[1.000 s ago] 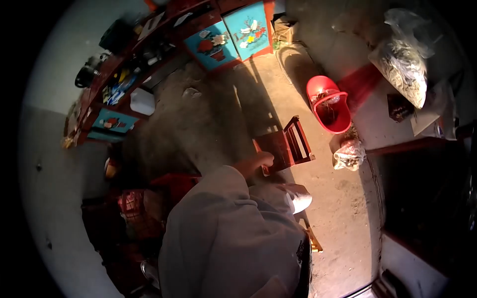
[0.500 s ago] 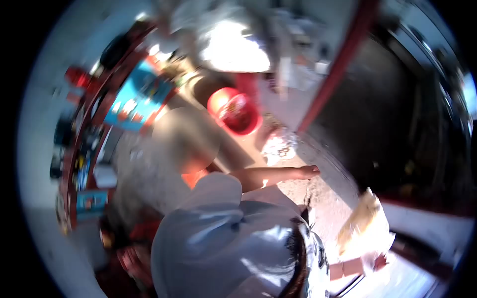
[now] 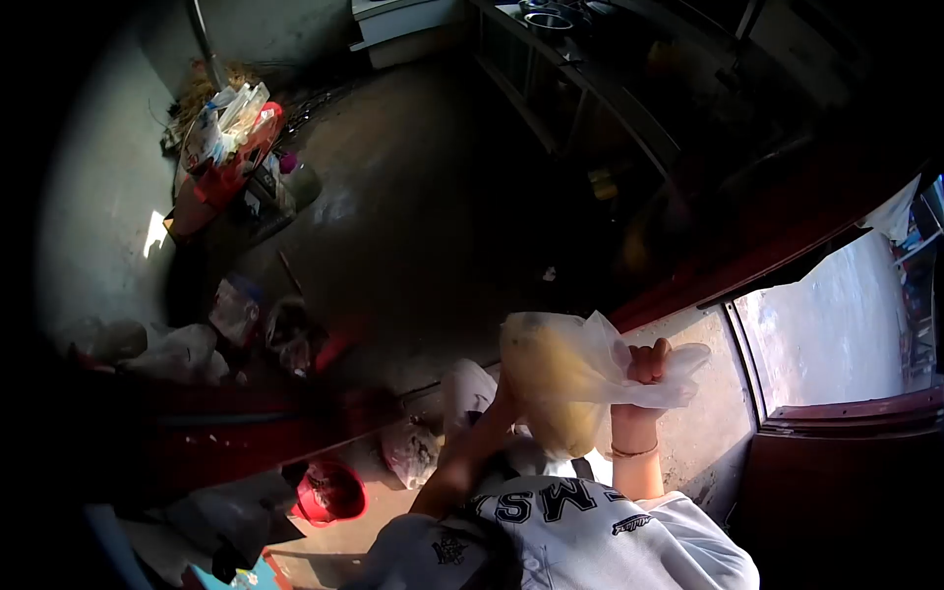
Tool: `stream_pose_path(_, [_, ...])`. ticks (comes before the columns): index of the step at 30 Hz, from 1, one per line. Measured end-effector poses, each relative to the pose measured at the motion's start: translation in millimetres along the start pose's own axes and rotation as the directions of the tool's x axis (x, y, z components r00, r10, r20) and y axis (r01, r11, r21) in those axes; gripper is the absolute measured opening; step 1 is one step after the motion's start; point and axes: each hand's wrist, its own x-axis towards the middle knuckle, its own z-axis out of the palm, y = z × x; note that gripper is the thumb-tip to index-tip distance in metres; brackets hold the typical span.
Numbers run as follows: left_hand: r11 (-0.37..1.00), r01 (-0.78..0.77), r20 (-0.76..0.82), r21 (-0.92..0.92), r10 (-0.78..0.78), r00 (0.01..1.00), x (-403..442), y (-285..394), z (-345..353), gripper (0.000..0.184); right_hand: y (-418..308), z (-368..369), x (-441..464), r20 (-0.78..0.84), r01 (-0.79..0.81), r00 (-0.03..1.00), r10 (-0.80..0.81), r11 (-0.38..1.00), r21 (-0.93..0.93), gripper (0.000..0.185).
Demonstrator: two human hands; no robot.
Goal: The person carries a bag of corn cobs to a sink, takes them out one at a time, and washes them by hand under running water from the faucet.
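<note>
A translucent plastic bag (image 3: pixel 560 379) with something yellowish inside hangs in front of my chest. My right hand (image 3: pixel 649 366) is closed around the gathered top of the bag, its fingers curled, with a thin band on the wrist below. On the bag's other side, my left hand (image 3: pixel 509 398) reaches up against it; the fingers are hidden behind the bag, so their grip cannot be made out.
A red bucket (image 3: pixel 329 494) and a small filled bag (image 3: pixel 411 452) stand on the floor at lower left. A dark red threshold (image 3: pixel 285 433) crosses the left. Piled items (image 3: pixel 231 138) lie in the darker room beyond, near a metal-framed counter (image 3: pixel 580 84).
The view has swung right toward the dark room. The bag has come up from low at the right to before my chest, and my left hand has moved from open air to its side.
</note>
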Motion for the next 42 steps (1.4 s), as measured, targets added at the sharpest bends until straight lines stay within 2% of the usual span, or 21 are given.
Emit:
stream_pose_path(1, [0.819, 0.185, 0.021, -0.543, -0.206, 0.978, 13, 30, -5, 0.055, 9, -26, 11, -0.175, -0.061, 0.983, 0.048, 0.996, -0.066, 0.029])
stream_pose_path(2, [0.774, 0.178, -0.016, -0.608, -0.237, 0.971, 33, 48, -22, 0.055, 23, -26, 34, -0.181, -0.050, 0.983, 0.035, 0.996, -0.077, 0.029])
stream_pose_path(4, [0.878, 0.119, -0.132, -0.464, -0.201, 0.971, 69, 74, -61, 0.055, 58, -13, 87, -0.633, -0.071, 0.773, -0.035, 0.988, -0.141, 0.031])
stream_pose_path(5, [0.922, 0.100, -0.185, -0.374, -0.180, 0.966, 91, 86, -85, 0.056, 71, -43, 104, -0.420, -0.047, 0.907, -0.010, 0.991, -0.125, 0.029])
stream_pose_path(6, [0.950, 0.090, -0.226, -0.298, -0.162, 0.961, 118, 97, -108, 0.056, 83, -72, 126, -0.417, -0.031, 0.908, -0.027, 0.991, -0.132, 0.029])
stream_pose_path(8, [0.973, 0.098, -0.267, -0.210, -0.153, 0.951, 176, 118, -152, 0.057, 112, -92, 182, -0.001, -0.077, 0.997, 0.077, 0.996, -0.042, 0.034])
stream_pose_path(9, [0.976, 0.102, -0.275, -0.193, -0.154, 0.949, 209, 131, -168, 0.057, 126, -126, 193, -0.285, -0.020, 0.958, 0.019, 1.000, 0.002, 0.033])
stream_pose_path(10, [0.974, 0.125, -0.272, -0.188, -0.174, 0.946, 235, 147, -180, 0.057, 138, -84, 223, -0.736, -0.040, 0.676, 0.021, 0.999, -0.009, 0.036])
stream_pose_path(12, [0.953, 0.108, -0.265, -0.283, -0.186, 0.946, 302, 193, -175, 0.061, 163, -128, 279, -0.250, 0.030, 0.968, -0.010, 0.997, 0.077, 0.024])
stream_pose_path(14, [0.977, 0.155, -0.285, -0.144, -0.191, 0.939, 358, 222, -177, 0.058, 184, -116, 336, -0.634, 0.041, 0.773, -0.006, 0.998, 0.040, 0.025])
stream_pose_path(15, [0.968, 0.203, -0.294, -0.147, -0.239, 0.925, 378, 238, -179, 0.058, 188, -141, 347, -0.302, 0.016, 0.950, 0.078, 0.955, 0.297, 0.025])
stream_pose_path(17, [0.879, 0.371, -0.326, 0.299, -0.272, 0.906, 451, 256, -205, 0.049, 195, -147, 381, -0.561, 0.096, 0.827, -0.039, 0.993, 0.073, 0.030])
stream_pose_path(18, [0.860, 0.408, -0.320, 0.307, -0.310, 0.895, 477, 267, -205, 0.049, 199, -150, 397, -0.671, 0.088, 0.735, -0.096, 0.995, -0.046, 0.033])
stream_pose_path(20, [0.813, 0.385, -0.292, 0.438, -0.276, 0.916, 511, 289, -176, 0.048, 185, -172, 408, -0.445, 0.189, 0.885, -0.139, 0.980, 0.070, 0.037])
stream_pose_path(22, [0.808, 0.417, -0.276, 0.417, -0.324, 0.905, 565, 304, -154, 0.052, 186, -195, 449, -0.437, 0.221, 0.880, -0.188, 0.975, 0.026, 0.040])
stream_pose_path(24, [0.806, 0.441, -0.272, 0.396, -0.355, 0.894, 607, 292, -157, 0.055, 186, -224, 472, -0.418, 0.240, 0.881, -0.221, 0.971, -0.007, 0.044])
stream_pose_path(26, [0.783, 0.369, -0.222, 0.501, -0.296, 0.929, 661, 270, -173, 0.055, 186, -275, 497, -0.591, 0.198, 0.772, -0.234, 0.972, -0.125, 0.044])
stream_pose_path(32, [0.709, 0.310, -0.203, 0.633, -0.235, 0.951, 819, 209, -164, 0.051, 145, -491, 539, -0.749, 0.181, 0.653, -0.115, 0.984, 0.006, 0.043])
stream_pose_path(37, [0.556, 0.134, -0.148, 0.820, -0.020, 0.989, 955, 186, -129, 0.046, 121, -533, 699, -0.619, 0.191, 0.734, -0.280, 0.960, -0.207, 0.041])
stream_pose_path(40, [0.399, 0.185, -0.156, 0.898, -0.103, 0.982, 1029, 174, -109, 0.041, 107, -547, 764, -0.555, 0.164, 0.761, -0.335, 0.928, -0.334, 0.040])
stream_pose_path(42, [0.377, 0.108, -0.103, 0.920, -0.032, 0.994, 1083, 155, -89, 0.036, 99, -577, 806, -0.812, 0.323, 0.529, -0.248, 0.943, -0.077, 0.034])
